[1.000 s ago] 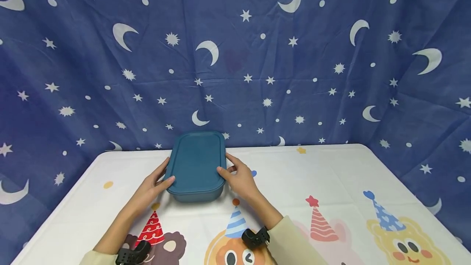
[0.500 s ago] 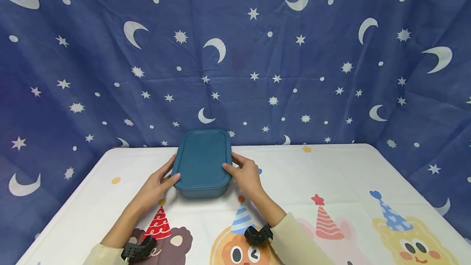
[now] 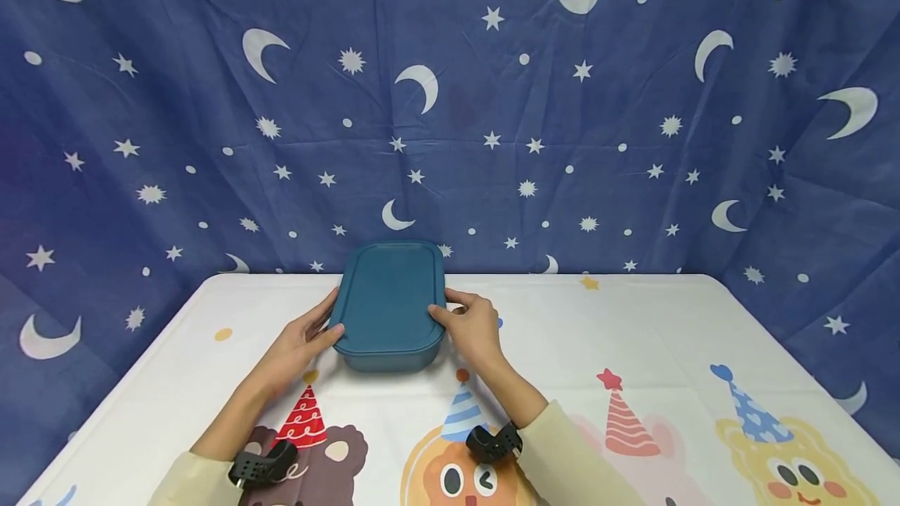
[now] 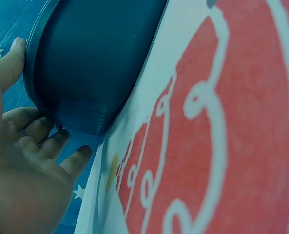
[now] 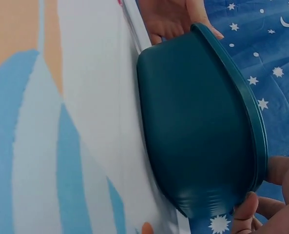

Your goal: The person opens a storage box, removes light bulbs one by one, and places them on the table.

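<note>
A blue lidded food container (image 3: 389,299) sits at the back of the table, left of the middle, its flat lid on top. My left hand (image 3: 297,346) holds its left side near the front corner. The left thumb lies on the lid's edge, and in the left wrist view the curled fingers (image 4: 39,129) reach in under the rim. At the right side my right hand (image 3: 474,330) grips the rim, thumb on top of the lid and fingers along the side. In the right wrist view the container's base is right at the tablecloth.
A white tablecloth (image 3: 562,350) with cartoon animals in party hats covers the table. Behind its far edge hangs a dark blue curtain (image 3: 492,100) with moons and stars. Black bands (image 3: 263,465) are worn on both wrists.
The head view has shifted slightly, so everything appears a little farther right and higher. Both hands keep the same hold on the container, which has barely moved relative to the table.
</note>
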`<state>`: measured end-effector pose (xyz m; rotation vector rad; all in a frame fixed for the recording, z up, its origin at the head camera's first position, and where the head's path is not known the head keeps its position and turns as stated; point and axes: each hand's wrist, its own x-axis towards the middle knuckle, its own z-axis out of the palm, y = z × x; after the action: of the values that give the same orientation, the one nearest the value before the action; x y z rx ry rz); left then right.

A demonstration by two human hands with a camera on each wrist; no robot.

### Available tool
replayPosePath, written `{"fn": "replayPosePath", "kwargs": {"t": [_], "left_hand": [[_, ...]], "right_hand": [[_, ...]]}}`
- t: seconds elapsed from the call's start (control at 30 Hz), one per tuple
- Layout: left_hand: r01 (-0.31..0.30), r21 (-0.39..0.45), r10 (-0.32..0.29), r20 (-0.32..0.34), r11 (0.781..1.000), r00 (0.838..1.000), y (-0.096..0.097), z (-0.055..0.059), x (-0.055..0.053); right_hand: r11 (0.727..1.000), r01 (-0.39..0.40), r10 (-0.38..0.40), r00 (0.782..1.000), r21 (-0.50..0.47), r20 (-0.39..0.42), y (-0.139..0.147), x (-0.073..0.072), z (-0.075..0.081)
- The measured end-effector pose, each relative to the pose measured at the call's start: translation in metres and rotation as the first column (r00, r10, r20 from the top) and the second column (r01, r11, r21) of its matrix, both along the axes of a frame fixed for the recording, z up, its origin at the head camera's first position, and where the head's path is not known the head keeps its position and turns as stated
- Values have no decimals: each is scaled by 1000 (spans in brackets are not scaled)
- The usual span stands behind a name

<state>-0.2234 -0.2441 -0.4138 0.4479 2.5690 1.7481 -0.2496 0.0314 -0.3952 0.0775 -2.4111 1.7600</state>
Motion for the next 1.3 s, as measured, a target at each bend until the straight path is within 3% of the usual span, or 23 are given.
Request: {"fn": "replayPosePath", "kwargs": {"t": [0.17,0.5,0.7,0.83,1.1,1.3], "left_hand": [[6,-16,-6,-10,1000,1000,1,3,0],[-17,-85,8,-110,996,994,2,19,3],[-77,2,77,-85,997,993,7,25,6],[-117,62,121,-56,991,991,11,27,10],[-204,41,207,-113,978,972,6,43,16],[-202,120,217,-132,972,967,-4,50,23]], "right_hand": [[1000,10,-10,1000,-2,9,1,0,2],[998,10,-11,1000,-55,-29,0,-1,9],[983,-32,30,999,-183,-14,-8,3,13],[979,-30,25,999,-203,-26,-16,6,18],[972,-89,81,996,-218,-46,-27,8,38],[953,-133,127,991,-271,-39,-41,11,41]]}}
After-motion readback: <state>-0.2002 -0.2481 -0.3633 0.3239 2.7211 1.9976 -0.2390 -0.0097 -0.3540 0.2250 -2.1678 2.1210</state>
